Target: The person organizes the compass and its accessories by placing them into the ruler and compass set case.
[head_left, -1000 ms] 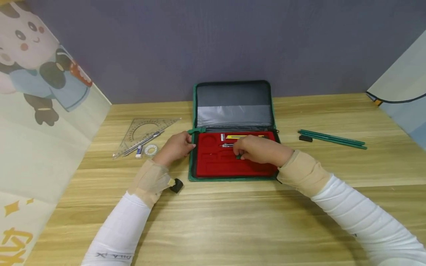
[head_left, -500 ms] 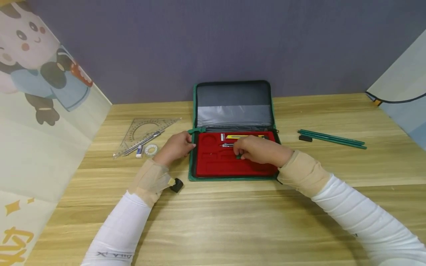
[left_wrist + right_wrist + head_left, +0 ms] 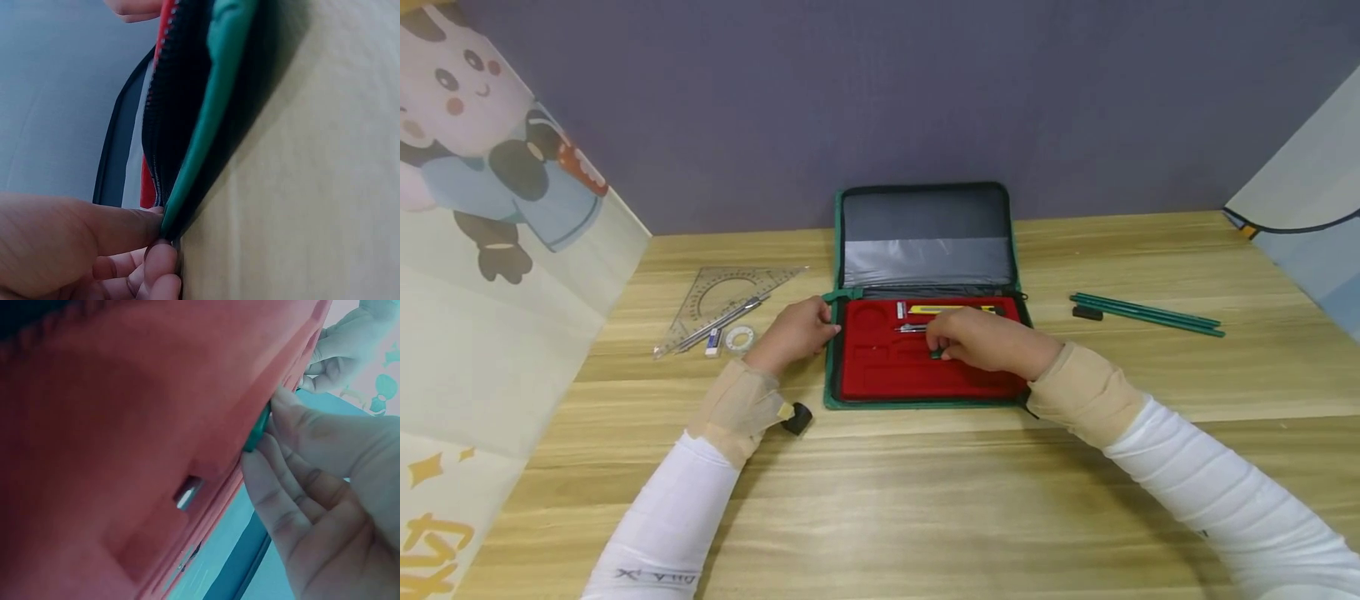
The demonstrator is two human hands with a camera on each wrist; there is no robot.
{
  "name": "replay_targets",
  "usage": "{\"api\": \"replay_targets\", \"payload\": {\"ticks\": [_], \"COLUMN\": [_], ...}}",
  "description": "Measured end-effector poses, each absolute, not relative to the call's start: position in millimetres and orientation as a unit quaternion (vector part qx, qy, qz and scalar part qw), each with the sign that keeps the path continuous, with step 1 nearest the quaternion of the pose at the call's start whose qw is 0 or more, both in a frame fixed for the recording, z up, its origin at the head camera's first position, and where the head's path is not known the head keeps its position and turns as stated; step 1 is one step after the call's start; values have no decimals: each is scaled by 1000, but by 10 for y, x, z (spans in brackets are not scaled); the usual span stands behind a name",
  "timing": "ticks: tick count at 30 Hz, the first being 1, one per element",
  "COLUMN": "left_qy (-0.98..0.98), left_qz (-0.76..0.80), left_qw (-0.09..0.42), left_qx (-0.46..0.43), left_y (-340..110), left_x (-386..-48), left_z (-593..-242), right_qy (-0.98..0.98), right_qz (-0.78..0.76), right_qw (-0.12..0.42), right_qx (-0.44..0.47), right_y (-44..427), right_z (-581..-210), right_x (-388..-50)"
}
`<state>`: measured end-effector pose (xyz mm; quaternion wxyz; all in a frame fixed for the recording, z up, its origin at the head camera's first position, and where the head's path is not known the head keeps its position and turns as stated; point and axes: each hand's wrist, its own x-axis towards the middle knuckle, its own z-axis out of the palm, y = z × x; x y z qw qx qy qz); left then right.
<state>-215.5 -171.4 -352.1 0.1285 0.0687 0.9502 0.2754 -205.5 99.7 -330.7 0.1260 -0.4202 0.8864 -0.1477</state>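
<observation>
An opened green zip case (image 3: pixel 925 404) lies with its red moulded tray (image 3: pixel 880 379) facing up. At the case's left edge, the left hand (image 3: pixel 797 333) pinches the green rim (image 3: pixel 199 137) between thumb and fingers. Over the middle of the tray, the right hand (image 3: pixel 973 337) pinches a small green item (image 3: pixel 258 430) by its ends, against the red surface. In the tray sit a yellow cutter (image 3: pixel 925 309), a small white-labelled box (image 3: pixel 902 310) and a silver compass-like tool (image 3: pixel 910 328), partly hidden by the right hand.
Left of the case lie a clear set square (image 3: pixel 700 287), a silver tool (image 3: pixel 722 323), an eraser (image 3: pixel 712 342) and a tape roll (image 3: pixel 740 338). A black item (image 3: pixel 797 418) is by the left wrist. Green pencils (image 3: pixel 1146 313) and a black block (image 3: pixel 1087 313) lie right.
</observation>
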Motion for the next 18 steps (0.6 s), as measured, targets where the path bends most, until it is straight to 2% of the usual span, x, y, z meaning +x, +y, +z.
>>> {"api": "replay_targets", "payload": {"ticks": [18], "left_qy": [949], "left_qz": [279], "left_qw": [130], "left_qx": [67], "left_y": [-1716], "left_x": [-2157], "left_z": [-3529], "right_qy": [894], "right_qz": [-154], "right_qw": [101], "right_qx": [-409], "right_y": [995], "right_z": [-3334], "right_x": [-2032]}}
